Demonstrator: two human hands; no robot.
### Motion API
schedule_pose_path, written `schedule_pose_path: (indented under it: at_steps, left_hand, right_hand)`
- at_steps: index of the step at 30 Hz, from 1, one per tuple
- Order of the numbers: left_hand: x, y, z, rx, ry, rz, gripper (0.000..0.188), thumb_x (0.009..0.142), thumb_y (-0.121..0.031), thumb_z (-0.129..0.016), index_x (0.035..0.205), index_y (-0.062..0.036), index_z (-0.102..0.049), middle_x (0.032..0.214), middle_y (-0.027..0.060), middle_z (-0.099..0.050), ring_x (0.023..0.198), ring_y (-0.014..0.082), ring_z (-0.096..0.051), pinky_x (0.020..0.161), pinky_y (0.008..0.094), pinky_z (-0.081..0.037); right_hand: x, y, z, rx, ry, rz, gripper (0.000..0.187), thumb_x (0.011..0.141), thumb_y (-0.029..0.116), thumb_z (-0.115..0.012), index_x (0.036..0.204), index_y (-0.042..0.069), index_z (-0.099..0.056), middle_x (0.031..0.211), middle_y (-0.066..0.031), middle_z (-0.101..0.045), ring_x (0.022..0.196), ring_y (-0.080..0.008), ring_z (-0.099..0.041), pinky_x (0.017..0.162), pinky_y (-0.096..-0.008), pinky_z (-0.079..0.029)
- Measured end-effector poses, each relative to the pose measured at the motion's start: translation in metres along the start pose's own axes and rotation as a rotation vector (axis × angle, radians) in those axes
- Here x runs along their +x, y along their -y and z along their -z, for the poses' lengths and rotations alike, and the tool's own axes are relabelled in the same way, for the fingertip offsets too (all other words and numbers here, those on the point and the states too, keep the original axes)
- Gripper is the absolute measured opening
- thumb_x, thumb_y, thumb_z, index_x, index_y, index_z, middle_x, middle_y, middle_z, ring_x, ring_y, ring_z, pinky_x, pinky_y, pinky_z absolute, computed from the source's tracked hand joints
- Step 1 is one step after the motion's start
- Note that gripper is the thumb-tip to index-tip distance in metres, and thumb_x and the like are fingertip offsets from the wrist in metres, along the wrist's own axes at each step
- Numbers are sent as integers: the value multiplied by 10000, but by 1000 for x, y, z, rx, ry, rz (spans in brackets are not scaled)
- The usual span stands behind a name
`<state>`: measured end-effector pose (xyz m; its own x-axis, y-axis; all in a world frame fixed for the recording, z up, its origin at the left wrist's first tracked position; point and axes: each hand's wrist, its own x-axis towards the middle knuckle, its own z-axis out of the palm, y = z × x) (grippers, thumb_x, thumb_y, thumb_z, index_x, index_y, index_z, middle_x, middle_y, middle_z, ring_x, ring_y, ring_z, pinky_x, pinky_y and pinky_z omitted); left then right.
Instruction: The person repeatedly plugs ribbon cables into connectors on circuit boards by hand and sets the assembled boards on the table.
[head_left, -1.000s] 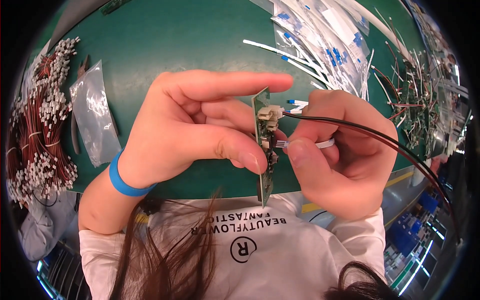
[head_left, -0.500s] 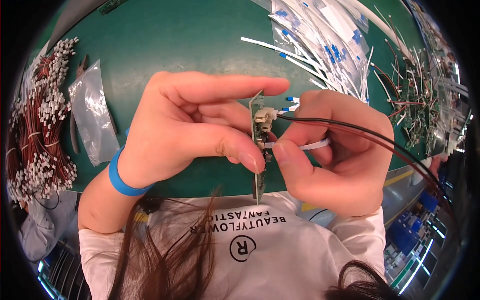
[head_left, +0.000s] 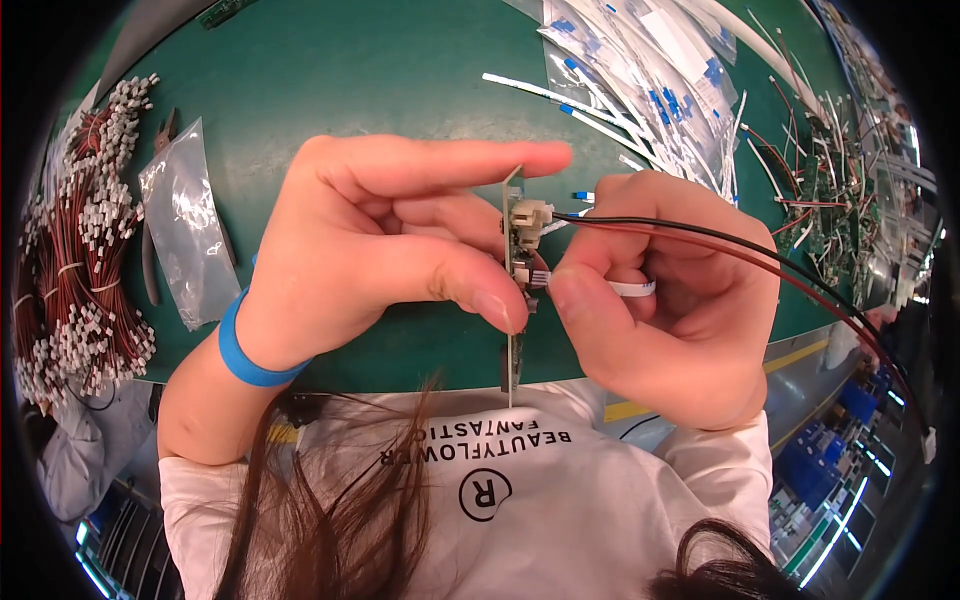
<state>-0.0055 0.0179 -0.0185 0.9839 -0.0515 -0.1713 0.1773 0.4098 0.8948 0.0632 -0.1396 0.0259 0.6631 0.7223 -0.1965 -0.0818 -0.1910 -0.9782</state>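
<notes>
Both hands pinch a board over the desk.

Left hand grips the board; right hand pinches a connector, perhaps. Wire bundles, a plastic bag and ribbon cables lie around.

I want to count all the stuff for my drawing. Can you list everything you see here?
thin green circuit board: one, green with white connectors, held edge-on between both hands
black and red wire pair: one, plugged into the board's top connector, trailing right
green table mat: one, dark green, under everything
bundles of red wires with white plugs: many, far left
clear plastic bag: one, see-through, left of the hands
dark-handled pliers: one, partly under the bag
flat white ribbon cables with blue tips: many, upper right
blue wristband: one, on the left wrist
left hand: pinching the board
right hand: pressing at a connector
</notes>
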Motion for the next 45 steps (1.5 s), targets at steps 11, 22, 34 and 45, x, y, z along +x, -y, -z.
schedule_pose_path:
  at_steps: [11,22,34,45]
  left_hand:
    - [1,2,1,7,-10,-4,628,446,138,-556,1065,95,-461,762,141,-603,698,163,-599,576,185,-457]
    - [0,-2,2,247,-18,-117,585,472,132,-608,1041,96,-478,887,155,-585,745,168,-594,634,207,-470]
    - [-2,-1,2,237,-17,-121,502,549,175,-557,1037,79,-485,1051,231,-494,771,205,-589,629,235,-482]
    - [-2,-1,-3,214,-107,-71,438,586,127,-586,1013,54,-521,971,195,-548,594,99,-566,503,169,-430]
  right_hand:
    - [1,-1,1,-66,-15,-1,116,593,-52,-576,623,2,-478,561,15,-425,487,-24,-342,412,-163,-203]
    - [0,-5,8,-116,64,37,188,603,-74,-593,765,-33,-506,622,-23,-513,516,-28,-378,427,-157,-251]
    - [-2,-13,5,-89,100,153,273,674,-106,-548,925,-50,-454,683,-58,-540,583,-50,-434,475,-172,-306]
    - [2,-19,5,-191,106,131,136,704,-96,-517,818,-48,-459,673,-38,-505,562,-47,-377,474,-176,-272]
